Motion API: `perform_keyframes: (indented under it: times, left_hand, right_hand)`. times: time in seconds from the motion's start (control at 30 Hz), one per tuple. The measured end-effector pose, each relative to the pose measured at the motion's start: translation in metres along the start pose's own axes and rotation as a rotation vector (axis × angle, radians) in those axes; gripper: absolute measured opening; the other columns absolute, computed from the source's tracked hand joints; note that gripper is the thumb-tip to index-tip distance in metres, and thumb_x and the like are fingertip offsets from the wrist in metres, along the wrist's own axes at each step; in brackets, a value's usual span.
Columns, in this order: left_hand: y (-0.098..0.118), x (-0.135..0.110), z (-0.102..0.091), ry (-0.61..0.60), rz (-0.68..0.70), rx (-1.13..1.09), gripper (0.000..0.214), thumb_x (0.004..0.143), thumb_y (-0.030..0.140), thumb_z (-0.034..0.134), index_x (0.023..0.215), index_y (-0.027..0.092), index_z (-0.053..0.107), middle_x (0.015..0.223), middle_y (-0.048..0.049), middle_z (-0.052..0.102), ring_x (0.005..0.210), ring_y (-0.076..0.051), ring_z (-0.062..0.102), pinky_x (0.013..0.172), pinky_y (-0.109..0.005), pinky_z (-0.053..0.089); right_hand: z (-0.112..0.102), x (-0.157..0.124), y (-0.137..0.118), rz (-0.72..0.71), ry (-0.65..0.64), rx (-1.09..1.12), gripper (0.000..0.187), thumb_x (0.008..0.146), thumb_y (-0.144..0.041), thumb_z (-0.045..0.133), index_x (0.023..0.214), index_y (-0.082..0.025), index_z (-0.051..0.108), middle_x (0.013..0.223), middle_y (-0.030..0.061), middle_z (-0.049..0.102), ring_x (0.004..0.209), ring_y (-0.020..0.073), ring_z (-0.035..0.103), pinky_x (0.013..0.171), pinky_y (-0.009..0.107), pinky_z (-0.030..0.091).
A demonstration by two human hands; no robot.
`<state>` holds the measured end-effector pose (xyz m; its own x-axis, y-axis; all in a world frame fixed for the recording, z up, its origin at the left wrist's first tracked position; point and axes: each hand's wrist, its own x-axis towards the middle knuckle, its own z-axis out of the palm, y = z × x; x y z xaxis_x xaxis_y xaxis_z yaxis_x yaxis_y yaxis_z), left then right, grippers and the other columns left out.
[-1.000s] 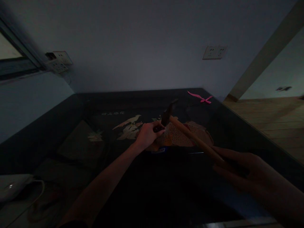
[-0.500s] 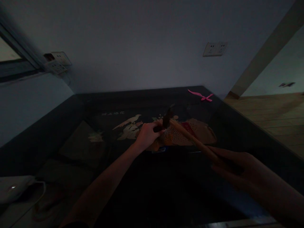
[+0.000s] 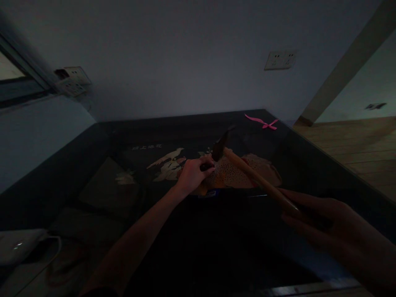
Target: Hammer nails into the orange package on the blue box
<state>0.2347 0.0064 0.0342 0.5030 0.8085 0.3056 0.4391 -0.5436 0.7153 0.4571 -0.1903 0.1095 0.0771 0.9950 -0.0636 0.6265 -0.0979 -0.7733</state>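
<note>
My right hand (image 3: 321, 218) is wrapped round the wooden handle of a hammer (image 3: 256, 177). Its dark head, with a long thin claw pointing away, sits just above and right of my left fingertips. My left hand (image 3: 194, 173) is closed in a pinch over a flat packet (image 3: 232, 173) with an orange-brown, dark-dotted pattern. Something small and dark seems to lie at those fingers, but the dim light hides what it is. The packet rests on a black, glossy tabletop (image 3: 185, 132) decorated with a bird and flowers.
A pink ribbon (image 3: 266, 124) lies near the table's far right corner. At the lower left is a white device (image 3: 20, 245) with a cable. Wall sockets (image 3: 280, 60) are set behind the table, and wooden floor (image 3: 355, 140) shows to the right.
The hammer head has risen slightly and moved a little to the right, away from my left fingers. My right hand has shifted slightly right and down; my left hand stays in place.
</note>
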Motion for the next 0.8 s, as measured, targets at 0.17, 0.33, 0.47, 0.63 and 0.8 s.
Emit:
perform_keyframes:
  times: [0.17,0.33,0.47,0.63,0.8]
  left_hand:
    - [-0.001,0.0,0.0,-0.021,-0.038,0.008,0.008,0.08,0.019,0.068,0.087,0.018,0.072,0.087,-0.0029,0.075,0.078,-0.018,0.069,0.077,-0.028,0.052]
    - [-0.002,0.0,0.0,-0.012,-0.023,-0.002,0.009,0.08,0.018,0.068,0.088,0.018,0.072,0.09,-0.0034,0.075,0.081,-0.018,0.069,0.079,-0.029,0.052]
    - [-0.003,0.001,0.001,-0.002,-0.021,-0.01,0.009,0.079,0.018,0.068,0.087,0.018,0.072,0.09,-0.0039,0.075,0.082,-0.018,0.07,0.078,-0.029,0.052]
    - [-0.004,0.001,0.001,-0.014,-0.034,-0.017,0.01,0.079,0.02,0.068,0.088,0.018,0.072,0.088,-0.0041,0.075,0.08,-0.019,0.07,0.076,-0.029,0.052]
    - [-0.004,0.0,0.0,-0.002,-0.025,0.014,0.01,0.079,0.021,0.068,0.088,0.018,0.072,0.088,-0.0047,0.075,0.081,-0.019,0.07,0.078,-0.03,0.052]
  right_hand:
    - [0.004,-0.001,0.001,-0.006,-0.015,0.044,0.045,0.081,-0.041,0.062,0.122,-0.022,0.069,0.071,0.0023,0.074,0.076,0.0245,0.072,0.062,0.028,0.06]
    - [0.006,-0.003,0.009,0.041,0.02,0.031,0.051,0.081,-0.047,0.064,0.125,-0.023,0.066,0.076,0.0038,0.075,0.075,0.0246,0.071,0.055,0.026,0.059]
    - [0.007,-0.004,0.01,0.018,0.055,0.023,0.051,0.079,-0.049,0.065,0.122,-0.023,0.069,0.071,0.0036,0.074,0.076,0.0255,0.071,0.056,0.027,0.06]
    - [0.008,0.0,0.009,0.017,-0.027,0.056,0.047,0.083,-0.045,0.062,0.124,-0.023,0.067,0.089,0.0047,0.077,0.075,0.0248,0.071,0.066,0.033,0.061]
    - [0.008,-0.003,0.01,0.023,0.062,0.044,0.049,0.08,-0.047,0.064,0.121,-0.021,0.069,0.076,0.0041,0.077,0.079,0.026,0.073,0.066,0.03,0.062]
